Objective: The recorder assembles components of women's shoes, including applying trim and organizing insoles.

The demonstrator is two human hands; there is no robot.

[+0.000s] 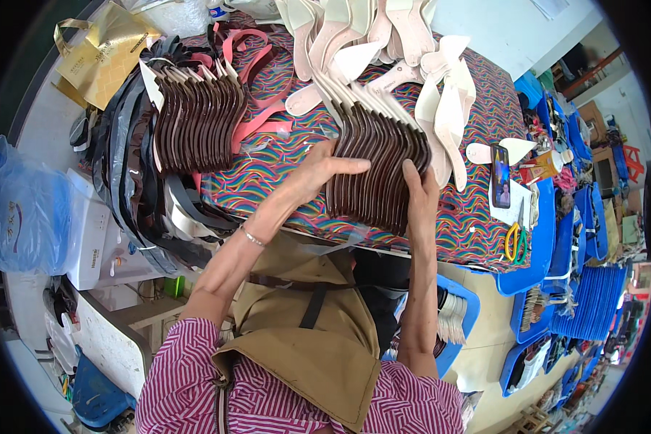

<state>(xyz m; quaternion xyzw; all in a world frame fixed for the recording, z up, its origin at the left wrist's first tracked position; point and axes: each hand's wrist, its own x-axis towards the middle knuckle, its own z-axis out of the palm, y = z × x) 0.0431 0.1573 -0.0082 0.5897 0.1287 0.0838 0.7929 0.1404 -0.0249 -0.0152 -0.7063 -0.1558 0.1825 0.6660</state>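
Between my hands, a tight row of brown-covered shoe insoles (372,166) stands on edge on the patterned tabletop, pale pointed ends facing away from me. My left hand (317,173) presses against the row's left side with its thumb laid over the top; its other fingers are mostly hidden. On the right side, my right hand (421,189) grips the same row, thumb up against the brown edges. To the left stands a second row of similar brown insoles (199,126). Loose pale insoles (448,123) lie heaped beyond and to the right of the held row.
Pink strips (252,69) and long black strips (130,173) lie around the left row. A phone (500,177), scissors (515,242) and a yellow-labelled bottle (546,168) are at the table's right. Blue trays (589,300) stack farther right. A gold bag (105,58) sits far left.
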